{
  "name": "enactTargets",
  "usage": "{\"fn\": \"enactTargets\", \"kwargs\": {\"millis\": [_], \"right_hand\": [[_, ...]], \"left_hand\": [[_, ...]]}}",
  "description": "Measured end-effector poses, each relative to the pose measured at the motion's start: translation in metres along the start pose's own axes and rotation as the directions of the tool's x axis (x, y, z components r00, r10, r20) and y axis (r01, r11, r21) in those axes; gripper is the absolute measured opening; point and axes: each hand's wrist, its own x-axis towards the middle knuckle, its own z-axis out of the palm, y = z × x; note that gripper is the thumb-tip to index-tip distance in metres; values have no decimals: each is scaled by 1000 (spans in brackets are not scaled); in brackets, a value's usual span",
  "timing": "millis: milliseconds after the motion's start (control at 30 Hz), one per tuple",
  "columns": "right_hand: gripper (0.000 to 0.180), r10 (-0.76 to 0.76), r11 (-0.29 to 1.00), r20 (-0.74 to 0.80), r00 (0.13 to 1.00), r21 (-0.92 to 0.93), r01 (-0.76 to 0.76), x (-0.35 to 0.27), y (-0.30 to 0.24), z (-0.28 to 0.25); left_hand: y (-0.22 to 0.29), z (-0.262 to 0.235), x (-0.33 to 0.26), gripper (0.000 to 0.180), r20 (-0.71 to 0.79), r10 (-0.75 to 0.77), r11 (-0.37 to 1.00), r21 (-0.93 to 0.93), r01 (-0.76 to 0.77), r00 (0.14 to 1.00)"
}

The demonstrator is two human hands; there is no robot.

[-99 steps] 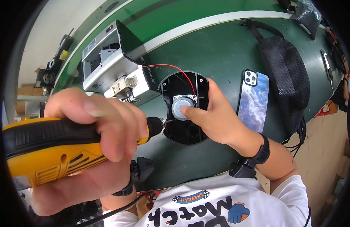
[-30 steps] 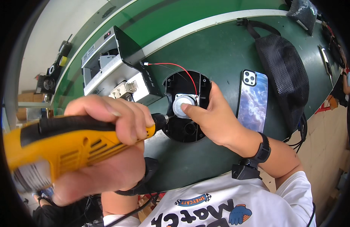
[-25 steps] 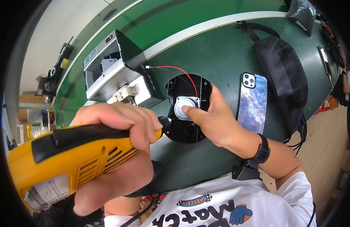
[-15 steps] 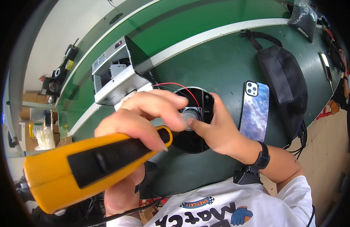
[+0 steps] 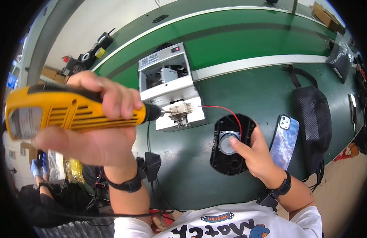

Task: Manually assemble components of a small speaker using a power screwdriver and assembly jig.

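My left hand grips a yellow electric screwdriver held level, its black tip touching the front tray of a grey screw-feeder box. My right hand rests on a black oval speaker frame lying on the green table, the fingers pressing beside its round silver centre. A red wire runs from the speaker toward the feeder box.
A phone with a blue marbled back lies right of the speaker. A black mesh bag sits further right. A black adapter and cables hang at the near table edge. Tape rolls lie at the far left.
My left hand has swung the screwdriver away from the speaker and up to the feeder box. My right hand has stayed on the speaker frame.
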Motion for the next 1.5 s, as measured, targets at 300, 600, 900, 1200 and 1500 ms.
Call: {"fn": "enactTargets", "kwargs": {"millis": [300,600,900,1200,1500], "right_hand": [[55,105,991,-18,994,86,-103,3,-7,1],[59,34,993,-14,999,113,-32,3,10,-6],[54,54,998,44,998,23,-55,0,0,4],[52,65,994,-24,998,-88,-67,2,3,1],[54,18,976,-76,997,-217,-34,3,9,-4]], "left_hand": [[-6,17,4,88,-175,-20,992,120,41,984],[-20,33,-10,102,-313,-197,973,52,224,929],[-7,96,-31,65,-45,24,989,-144,-30,999],[-45,96,-33,86,49,-152,962,-224,159,987],[-55,110,-35,84,28,-181,964,-192,183,983]]}}
